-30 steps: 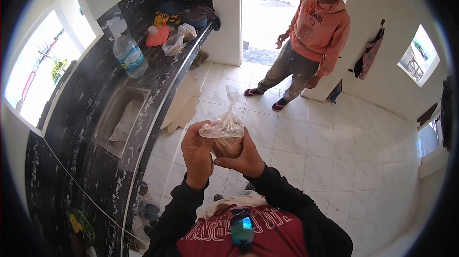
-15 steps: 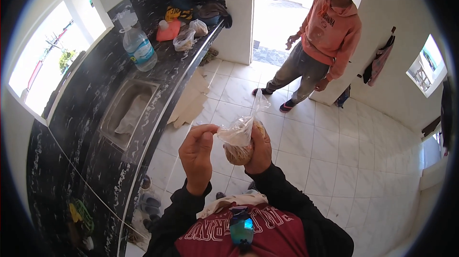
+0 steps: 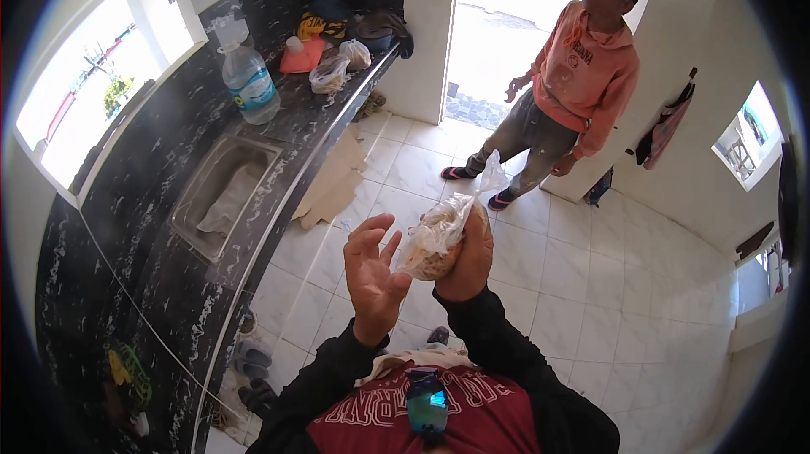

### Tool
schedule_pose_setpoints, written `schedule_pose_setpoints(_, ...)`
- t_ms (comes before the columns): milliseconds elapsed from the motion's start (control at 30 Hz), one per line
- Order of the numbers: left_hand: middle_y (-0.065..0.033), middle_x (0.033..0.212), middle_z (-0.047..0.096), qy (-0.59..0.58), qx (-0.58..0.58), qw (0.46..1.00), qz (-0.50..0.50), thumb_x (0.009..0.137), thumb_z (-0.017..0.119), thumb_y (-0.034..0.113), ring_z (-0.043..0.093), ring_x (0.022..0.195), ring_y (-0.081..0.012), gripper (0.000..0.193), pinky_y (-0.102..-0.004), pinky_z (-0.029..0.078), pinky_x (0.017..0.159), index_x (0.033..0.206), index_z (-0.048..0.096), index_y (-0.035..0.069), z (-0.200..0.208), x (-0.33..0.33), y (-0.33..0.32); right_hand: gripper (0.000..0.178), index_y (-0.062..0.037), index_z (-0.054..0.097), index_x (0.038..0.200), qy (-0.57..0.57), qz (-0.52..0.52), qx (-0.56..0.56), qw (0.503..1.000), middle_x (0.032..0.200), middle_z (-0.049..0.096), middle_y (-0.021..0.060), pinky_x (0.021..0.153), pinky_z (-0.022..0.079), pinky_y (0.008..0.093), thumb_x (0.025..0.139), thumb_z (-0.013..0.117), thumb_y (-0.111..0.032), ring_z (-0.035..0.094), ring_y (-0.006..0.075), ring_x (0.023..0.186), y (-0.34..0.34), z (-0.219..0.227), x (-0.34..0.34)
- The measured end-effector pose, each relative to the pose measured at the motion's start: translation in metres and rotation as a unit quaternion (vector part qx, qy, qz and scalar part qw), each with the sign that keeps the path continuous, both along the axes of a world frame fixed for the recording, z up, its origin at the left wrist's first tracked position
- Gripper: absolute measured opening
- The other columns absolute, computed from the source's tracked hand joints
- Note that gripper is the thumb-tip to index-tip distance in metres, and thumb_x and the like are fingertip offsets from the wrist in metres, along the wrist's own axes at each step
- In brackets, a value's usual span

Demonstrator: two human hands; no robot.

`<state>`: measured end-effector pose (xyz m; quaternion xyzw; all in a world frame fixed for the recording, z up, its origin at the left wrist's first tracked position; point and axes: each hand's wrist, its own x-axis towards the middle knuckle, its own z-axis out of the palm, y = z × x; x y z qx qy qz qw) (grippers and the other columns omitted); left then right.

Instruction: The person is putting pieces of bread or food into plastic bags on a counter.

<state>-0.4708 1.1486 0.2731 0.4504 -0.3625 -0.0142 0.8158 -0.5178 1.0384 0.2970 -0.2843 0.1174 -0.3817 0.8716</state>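
In front of my chest, my right hand (image 3: 469,258) is wrapped round a clear plastic bag (image 3: 432,245) with light brown contents, whose exact kind I cannot make out. The bag's loose twisted end sticks up above my right fingers. Just left of it, my left hand (image 3: 371,278) is raised with its fingers spread and slightly curled. Its thumb is close to the bag's lower left side; whether it touches the plastic is hard to tell.
On the left, a black marbled counter (image 3: 291,137) holds a metal sink (image 3: 190,239), a large water bottle (image 3: 251,87), an orange-red item (image 3: 302,57) and filled plastic bags (image 3: 331,74). A person in an orange hoodie (image 3: 582,66) stands by the doorway. Cardboard (image 3: 333,180) and sandals (image 3: 253,359) lie on the floor.
My left fingers have let go of the plastic at the bag's side and spread apart. The bag has turned a little in my right hand, which has moved slightly up and right.
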Motion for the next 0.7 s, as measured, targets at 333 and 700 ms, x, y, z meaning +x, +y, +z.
schedule_pose_setpoints(333,-0.0126,0.125,0.053,0.129,0.085,0.985,-0.08,0.076,0.079,0.006,0.057,0.112,-0.0206,0.073,-0.0321,0.048,0.095,0.134,0.036,-0.001,-0.003,-0.005,0.012,0.018,0.0028,0.065,0.099,0.069,-0.021,-0.394,0.916,0.098,0.065,0.0093,0.082,0.048,0.0271,0.096,0.058,-0.014,0.06,0.0148,0.09,0.004,0.026,-0.001)
schedule_pose_setpoints(700,-0.0147,0.127,0.05,0.202,-0.049,0.978,-0.02,0.072,0.084,0.008,0.055,0.117,-0.0242,0.08,-0.0354,0.049,0.098,0.135,0.035,0.002,-0.015,-0.014,0.047,0.013,0.0015,0.069,0.097,0.112,0.062,-0.597,0.792,0.093,0.067,0.0124,0.075,0.051,0.0308,0.084,0.067,-0.003,0.065,0.0223,0.085,-0.004,0.074,-0.011)
